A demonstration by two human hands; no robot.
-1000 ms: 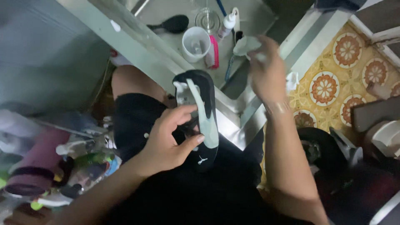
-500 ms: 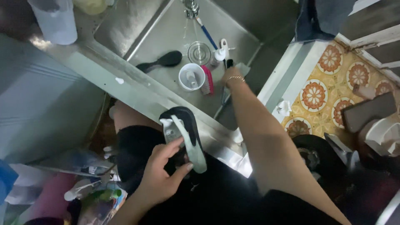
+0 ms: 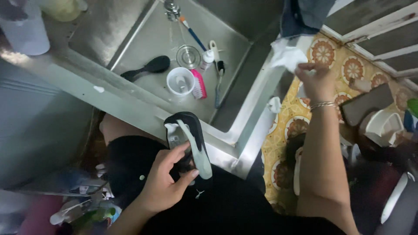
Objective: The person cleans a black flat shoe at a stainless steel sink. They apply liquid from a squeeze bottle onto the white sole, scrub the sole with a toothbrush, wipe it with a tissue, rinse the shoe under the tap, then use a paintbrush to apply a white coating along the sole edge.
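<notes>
A: Listing by size, largest first: one steel sink (image 3: 130, 109), its basin sunk between a flat left ledge and a right rim beside the patterned tile floor (image 3: 324, 52).

B: And what is in hand?

A: One black shoe (image 3: 187, 130) with a pale sole, sole up, lying across the sink's near rim and over the person's lap. The left hand (image 3: 167, 182) is wrapped round its lower half, fingers closed on it, thumb along the sole.

B: The other hand?

A: The right hand (image 3: 315, 80), raised past the sink's right rim above the tiles, pinching a crumpled white cloth (image 3: 287, 56) at its fingertips. A thin bracelet sits on that wrist.

B: Basin contents?

A: A black brush (image 3: 148, 67) near the left wall; a white cup (image 3: 180, 81) at the near middle, just beside a pink brush (image 3: 199, 84); a clear glass (image 3: 188, 55) behind the cup; a small white bottle (image 3: 208, 57) just beside the glass; a blue-handled toothbrush (image 3: 193, 35) towards the far end.

B: Anything on the ledge?

A: One translucent tumbler (image 3: 26, 32) at the far left corner.
</notes>
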